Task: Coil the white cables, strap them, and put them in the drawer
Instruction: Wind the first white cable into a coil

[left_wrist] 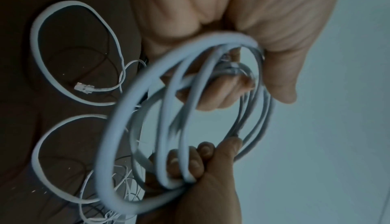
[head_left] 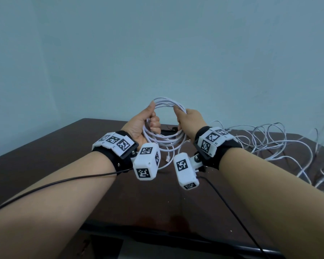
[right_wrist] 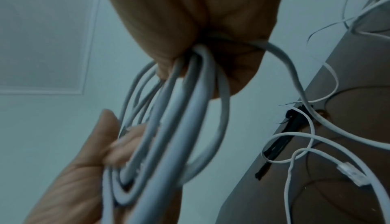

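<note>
A white cable coil (head_left: 165, 141) of several loops hangs in the air above the dark brown table (head_left: 64, 156). My left hand (head_left: 150, 122) grips the coil's left side, with fingers curled round the loops and the thumb on top. My right hand (head_left: 185, 118) grips its right side. The cable's clear plug (head_left: 168, 158) dangles below the coil. In the left wrist view my left hand's fingers (left_wrist: 221, 94) wrap the coil (left_wrist: 126, 111), and my right hand (left_wrist: 206, 161) holds its far side. In the right wrist view the loops (right_wrist: 168, 127) run from my right hand (right_wrist: 190, 27) to my left hand (right_wrist: 88, 161).
Loose white cables (head_left: 269, 146) sprawl in tangled loops over the table's right side. Black straps (right_wrist: 274, 144) lie on the table near its far edge, just behind the coil. Another plug (right_wrist: 348, 172) rests on the tabletop. A pale blue wall (head_left: 157, 53) stands behind.
</note>
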`<state>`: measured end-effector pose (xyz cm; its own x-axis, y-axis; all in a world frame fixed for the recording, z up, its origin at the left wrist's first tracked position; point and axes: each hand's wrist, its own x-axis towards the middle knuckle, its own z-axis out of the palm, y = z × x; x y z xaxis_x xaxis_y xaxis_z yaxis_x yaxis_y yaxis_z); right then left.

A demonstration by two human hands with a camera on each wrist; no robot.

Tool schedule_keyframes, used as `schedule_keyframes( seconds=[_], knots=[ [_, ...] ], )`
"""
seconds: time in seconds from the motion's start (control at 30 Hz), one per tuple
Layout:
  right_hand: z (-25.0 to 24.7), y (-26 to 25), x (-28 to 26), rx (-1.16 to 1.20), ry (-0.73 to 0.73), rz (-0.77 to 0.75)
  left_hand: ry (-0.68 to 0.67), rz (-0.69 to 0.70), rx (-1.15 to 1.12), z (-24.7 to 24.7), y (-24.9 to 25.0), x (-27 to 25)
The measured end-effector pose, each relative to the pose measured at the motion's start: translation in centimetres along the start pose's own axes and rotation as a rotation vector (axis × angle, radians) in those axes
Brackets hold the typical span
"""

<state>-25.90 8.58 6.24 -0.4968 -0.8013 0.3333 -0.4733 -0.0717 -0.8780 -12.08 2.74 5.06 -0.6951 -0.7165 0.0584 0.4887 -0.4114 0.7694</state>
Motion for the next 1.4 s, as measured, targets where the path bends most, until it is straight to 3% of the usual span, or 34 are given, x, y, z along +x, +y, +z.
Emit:
schedule_keyframes(
  seconds=[0.1,0.23,0.47,0.6,0.8,0.97,1.13,1.4],
  knots=[
    [0.0,0.1,0.5,-0.106,0.078,-0.013,-0.013,0.005,-0.066,0.2,-0.4,-0.2],
    [-0.1,0.0,0.4,-0.178,0.074,-0.015,0.013,0.057,-0.071,0.1,-0.8,0.0],
    [-0.4,-0.3,-0.2,-0.008,-0.096,-0.01,0.109,0.006,-0.013,-0.8,0.0,0.3],
    [-0.9,0.0,-0.4,-0.028,-0.148,-0.043,0.147,0.011,0.023,-1.3,0.1,0.2],
    [-1.0,0.3,-0.1,-0.079,-0.054,-0.077,0.19,0.022,0.182,-1.0,-0.3,0.2],
    [-0.8,0.4,0.6,-0.08,0.05,-0.053,0.113,0.028,-0.015,0.5,-0.6,-0.2],
    [-0.9,0.4,1.1,-0.044,0.063,0.041,-0.023,0.018,-0.083,1.4,0.0,-0.4],
    [-1.8,1.1,0.7,-0.12,-0.119,-0.017,0.136,0.076,-0.123,1.4,1.4,0.2]
  ],
)
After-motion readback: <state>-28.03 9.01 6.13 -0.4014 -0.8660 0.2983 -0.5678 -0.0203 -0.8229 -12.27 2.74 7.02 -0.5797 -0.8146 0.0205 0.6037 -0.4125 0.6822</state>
